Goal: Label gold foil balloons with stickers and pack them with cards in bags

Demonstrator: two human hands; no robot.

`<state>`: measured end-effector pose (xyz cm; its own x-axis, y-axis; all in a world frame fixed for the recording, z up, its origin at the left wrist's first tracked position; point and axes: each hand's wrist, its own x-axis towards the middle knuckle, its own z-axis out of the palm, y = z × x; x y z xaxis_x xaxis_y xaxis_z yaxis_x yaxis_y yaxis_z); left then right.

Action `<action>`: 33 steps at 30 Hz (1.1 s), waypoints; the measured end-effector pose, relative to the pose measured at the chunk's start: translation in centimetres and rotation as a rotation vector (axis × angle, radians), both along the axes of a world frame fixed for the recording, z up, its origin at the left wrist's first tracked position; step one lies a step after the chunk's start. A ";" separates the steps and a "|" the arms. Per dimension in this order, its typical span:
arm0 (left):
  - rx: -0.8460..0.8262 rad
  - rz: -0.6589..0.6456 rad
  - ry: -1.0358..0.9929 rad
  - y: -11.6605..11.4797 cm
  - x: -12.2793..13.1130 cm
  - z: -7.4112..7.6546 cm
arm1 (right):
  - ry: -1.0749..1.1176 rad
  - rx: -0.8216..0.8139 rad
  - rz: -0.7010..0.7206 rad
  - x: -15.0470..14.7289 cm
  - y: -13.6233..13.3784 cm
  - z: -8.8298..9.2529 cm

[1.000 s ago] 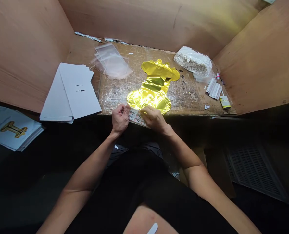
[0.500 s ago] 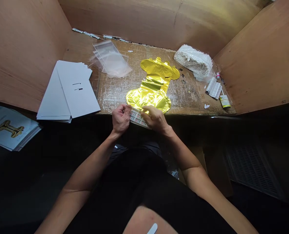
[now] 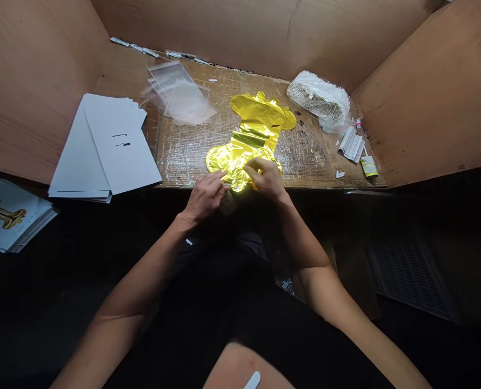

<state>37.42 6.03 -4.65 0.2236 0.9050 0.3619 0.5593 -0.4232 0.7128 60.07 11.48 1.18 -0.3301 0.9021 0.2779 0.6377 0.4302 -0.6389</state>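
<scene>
A flattened gold foil balloon (image 3: 256, 132) lies on the taped cardboard worktop (image 3: 184, 154), its near lobe at the front edge. My right hand (image 3: 268, 177) rests on that near lobe with fingers curled and pinched on the foil. My left hand (image 3: 206, 197) is just left of it at the table's edge. Its fingers are stretched out and the index tip touches the balloon's rim. The sticker sheet is not visible in either hand.
A stack of white cards (image 3: 106, 146) sits at the left, with clear plastic bags (image 3: 179, 97) behind it. A bagged white bundle (image 3: 319, 97), small leaflets (image 3: 351, 145) and a little yellow tube (image 3: 369, 166) lie at the right. Printed sheets (image 3: 5, 216) lie lower left. Wooden walls enclose three sides.
Both hands held a red-and-white sticker sheet below the table's edge. They have since moved up onto the balloon's near lobe, and the sheet has gone out of sight.
</scene>
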 end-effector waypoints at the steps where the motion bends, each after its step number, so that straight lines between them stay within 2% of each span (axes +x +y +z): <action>1: 0.025 -0.055 0.090 0.3 -0.1 -0.3 | -0.090 -0.058 0.021 -0.2 0.8 0.1; 3: 0.047 -0.088 0.196 0.7 -0.1 -0.8 | -0.305 -0.126 0.045 -0.8 1.7 0.1; 5: 0.072 -0.087 0.230 0.9 -0.1 -1.2 | -0.508 -0.113 0.044 -1.4 1.8 0.2; 9: 0.132 -0.089 0.255 1.0 -0.2 -1.7 | -0.721 -0.058 -0.150 -1.0 1.3 0.8; 11: 0.138 -0.092 0.265 1.1 -0.4 -1.8 | -0.691 -0.040 -0.182 -0.2 1.5 0.8; 14: 0.128 -0.096 0.238 1.1 -0.7 -1.7 | -0.554 -0.016 0.017 0.7 2.1 0.1; 16: 0.149 -0.091 0.170 0.9 -0.7 -1.5 | -0.452 -0.070 0.133 0.9 2.6 -0.6; 19: 0.236 -0.137 0.083 0.5 -0.2 -1.4 | -0.293 -0.177 0.173 0.7 3.5 -0.8; 21: 0.251 -0.200 0.103 0.3 0.4 -1.6 | -0.218 -0.213 0.180 0.6 4.5 -0.1; 24: 0.156 -0.232 0.154 0.5 1.1 -1.9 | -0.176 -0.272 0.194 2.0 7.7 2.4; 26: 0.084 -0.220 0.124 0.9 1.2 -1.8 | -0.205 -0.287 0.090 4.2 10.7 4.7; 27: 0.048 -0.221 0.082 1.0 1.2 -1.6 | -0.248 -0.263 -0.039 5.5 12.2 5.9; 30: -0.108 -0.158 -0.149 1.2 0.9 -0.6 | -0.438 -0.012 -0.647 8.4 14.6 8.7; 31: -0.173 -0.105 -0.258 1.1 0.9 -0.2 | -0.461 0.094 -0.776 8.5 14.4 9.0; 32: -0.231 -0.040 -0.375 1.1 0.8 0.1 | -0.449 0.177 -0.801 8.1 13.6 9.0; 33: -0.273 0.027 -0.490 1.0 0.7 0.5 | -0.404 0.217 -0.714 7.1 12.2 8.6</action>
